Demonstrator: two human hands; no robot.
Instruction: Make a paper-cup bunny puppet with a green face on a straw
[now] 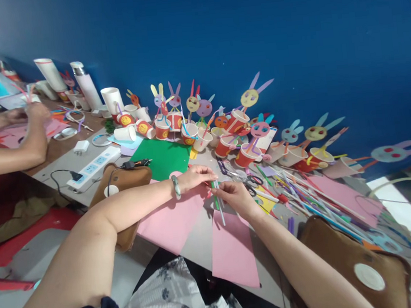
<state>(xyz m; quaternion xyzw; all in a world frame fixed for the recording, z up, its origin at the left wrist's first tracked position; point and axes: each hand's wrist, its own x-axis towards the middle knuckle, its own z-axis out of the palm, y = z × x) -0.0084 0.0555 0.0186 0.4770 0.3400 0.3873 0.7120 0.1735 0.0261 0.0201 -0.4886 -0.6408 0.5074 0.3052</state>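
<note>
My left hand (195, 177), with a bangle on its wrist, pinches the upper ends of a few thin green and pale straws (221, 213). My right hand (233, 195) has its fingers closed on the same straws from the right side. They point down toward the table's front edge. A little red shows by the fingertips, too small to make out. Below the hands lies a pink paper sheet (233, 255), and a larger pink sheet (175, 215) spreads under my left forearm. Scissors (254, 183) rest just beyond my right hand.
Paper cups (247, 155) with paper rabbit heads stand along the blue wall. Loose straws (312, 202) and a brown bag (346, 256) lie at right. Left are green paper (162, 155), a power strip (96, 167), another brown bag (124, 181) and a co-worker's arms (26, 142).
</note>
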